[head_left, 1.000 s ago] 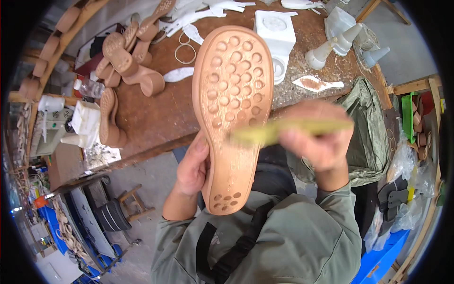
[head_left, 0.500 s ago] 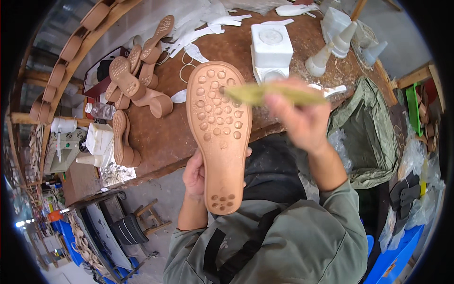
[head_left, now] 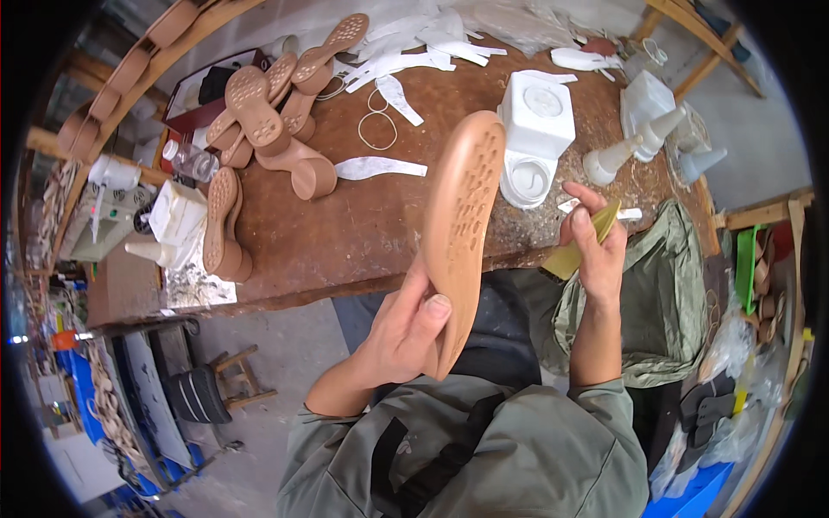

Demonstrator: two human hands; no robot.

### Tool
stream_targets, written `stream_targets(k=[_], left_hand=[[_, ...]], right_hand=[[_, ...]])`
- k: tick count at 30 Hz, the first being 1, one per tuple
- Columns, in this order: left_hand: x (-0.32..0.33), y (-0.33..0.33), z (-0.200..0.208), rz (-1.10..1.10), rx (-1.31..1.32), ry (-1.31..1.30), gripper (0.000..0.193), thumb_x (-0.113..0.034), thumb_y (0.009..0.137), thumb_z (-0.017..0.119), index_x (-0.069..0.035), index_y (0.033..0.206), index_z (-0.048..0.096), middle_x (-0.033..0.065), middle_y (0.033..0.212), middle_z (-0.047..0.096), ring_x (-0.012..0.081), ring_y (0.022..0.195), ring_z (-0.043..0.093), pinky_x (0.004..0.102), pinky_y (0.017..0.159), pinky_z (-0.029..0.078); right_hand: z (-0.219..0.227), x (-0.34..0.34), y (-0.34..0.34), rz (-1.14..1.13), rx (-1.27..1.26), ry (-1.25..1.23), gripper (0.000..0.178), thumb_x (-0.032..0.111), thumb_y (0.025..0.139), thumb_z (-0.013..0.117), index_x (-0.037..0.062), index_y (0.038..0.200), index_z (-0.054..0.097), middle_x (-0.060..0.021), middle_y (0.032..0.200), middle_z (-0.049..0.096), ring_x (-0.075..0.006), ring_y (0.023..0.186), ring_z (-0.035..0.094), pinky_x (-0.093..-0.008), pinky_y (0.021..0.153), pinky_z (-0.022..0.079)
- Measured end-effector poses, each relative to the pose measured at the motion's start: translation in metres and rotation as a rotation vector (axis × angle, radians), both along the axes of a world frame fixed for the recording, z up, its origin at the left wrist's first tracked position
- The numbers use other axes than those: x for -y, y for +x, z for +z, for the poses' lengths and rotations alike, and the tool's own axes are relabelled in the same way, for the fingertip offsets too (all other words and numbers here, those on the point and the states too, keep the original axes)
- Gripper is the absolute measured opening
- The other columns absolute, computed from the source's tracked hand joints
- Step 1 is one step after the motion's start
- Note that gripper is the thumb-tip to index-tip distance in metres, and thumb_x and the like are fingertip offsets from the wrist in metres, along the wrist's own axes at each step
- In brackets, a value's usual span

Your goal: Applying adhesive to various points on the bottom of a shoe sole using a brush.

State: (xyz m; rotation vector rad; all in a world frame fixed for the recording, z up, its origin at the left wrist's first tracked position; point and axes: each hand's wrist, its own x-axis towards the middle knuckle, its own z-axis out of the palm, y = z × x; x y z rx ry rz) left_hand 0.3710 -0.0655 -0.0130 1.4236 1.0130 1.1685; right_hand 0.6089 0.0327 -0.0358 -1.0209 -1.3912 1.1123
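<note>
Within left hand [head_left: 401,337], sole's lower end [head_left: 458,328]

The sole [head_left: 465,233] is tan, dotted with dimples. Right of it, the sheet [head_left: 564,261] is yellow-green, the bag [head_left: 663,293] grey-green, the container [head_left: 540,121] white; left of the sole, the table [head_left: 289,246] is brown (with pale specks).

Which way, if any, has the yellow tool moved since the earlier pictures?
Yes, the yellow tool moved right: its left end, once left of the white container, is now below it in the picture.
</note>
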Motion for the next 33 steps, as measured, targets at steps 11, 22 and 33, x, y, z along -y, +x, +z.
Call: stream_targets(k=[11,22,33], left_hand=[[-0.019,-0.011,-0.036,0.061,0.545,-0.307,0.047,-0.027,0.099,0.039,0.002,0.136,0.034,0.0100,0.116,0.057,0.0204,0.104,0.058,0.0313,0.092,0.044],[0.009,-0.065,-0.087,0.262,0.675,-0.012,0.086,-0.025,0.084,0.069,-0.004,0.145,0.012,0.0158,0.139,0.039,0.0302,0.129,0.040,0.0503,0.101,0.039],[0.048,-0.146,0.033,0.767,-0.206,0.642,0.083,-0.011,0.062,0.083,0.002,0.130,0.037,0.0167,0.126,0.048,0.0251,0.117,0.050,0.0360,0.100,0.040]], right_hand=[[0.036,0.022,-0.022,0.015,0.327,0.253,0.053,0.017,0.076,0.078,-0.0003,0.121,0.055,0.0025,0.062,0.051,-0.0044,0.055,0.044,-0.0204,0.050,0.035],[-0.010,0.021,-0.015,-0.017,0.155,-0.010,0.027,0.013,0.088,0.065,0.0000,0.112,0.061,0.0056,0.072,0.052,-0.0035,0.064,0.047,-0.0196,0.057,0.039],[-0.011,0.017,-0.015,-0.009,0.137,0.019,0.028,0.013,0.089,0.062,-0.0026,0.113,0.059,0.0009,0.079,0.054,-0.0065,0.068,0.048,-0.0205,0.060,0.039]])
